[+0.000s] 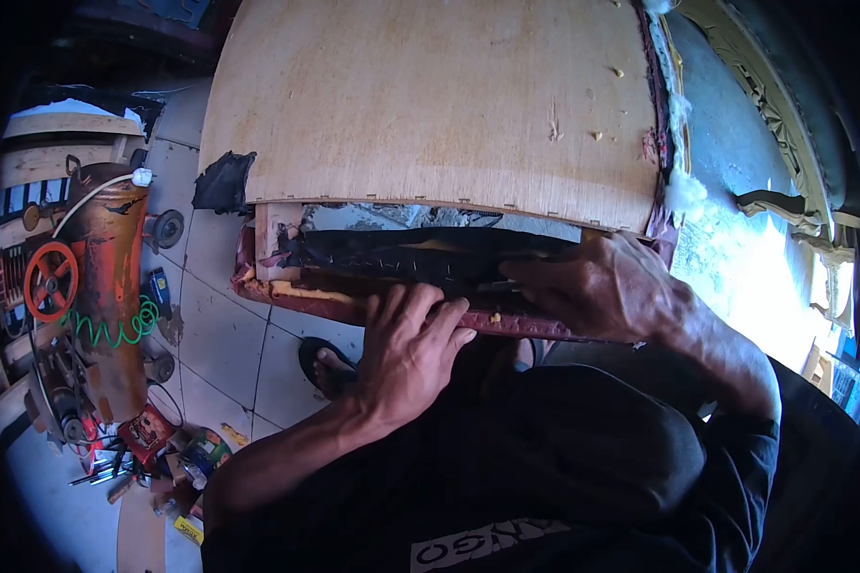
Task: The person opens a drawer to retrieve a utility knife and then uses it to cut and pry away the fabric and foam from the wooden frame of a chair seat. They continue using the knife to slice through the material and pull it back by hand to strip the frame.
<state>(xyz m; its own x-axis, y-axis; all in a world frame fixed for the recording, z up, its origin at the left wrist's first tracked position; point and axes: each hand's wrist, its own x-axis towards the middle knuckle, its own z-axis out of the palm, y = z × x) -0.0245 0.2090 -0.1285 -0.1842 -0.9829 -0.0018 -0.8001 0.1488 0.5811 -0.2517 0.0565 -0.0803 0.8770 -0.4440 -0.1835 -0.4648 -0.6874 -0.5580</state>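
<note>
A furniture frame faces me, with a large plywood panel stapled along its near edge. Below the panel runs a gap with black fabric in it, and in front of that a rail covered in maroon upholstery with yellow foam showing at its left end. My left hand is bent over this rail, fingers on its top and gripping the edge. Over the black fabric to the right, my right hand is closed around a thin tool with a metal tip; its handle is hidden by my fingers.
At left stands a rusty orange air compressor tank with a red wheel and a coiled green hose. Tools and boxes litter the tiled floor below it. Carved furniture stands at right. White stuffing sticks out along the panel's right edge.
</note>
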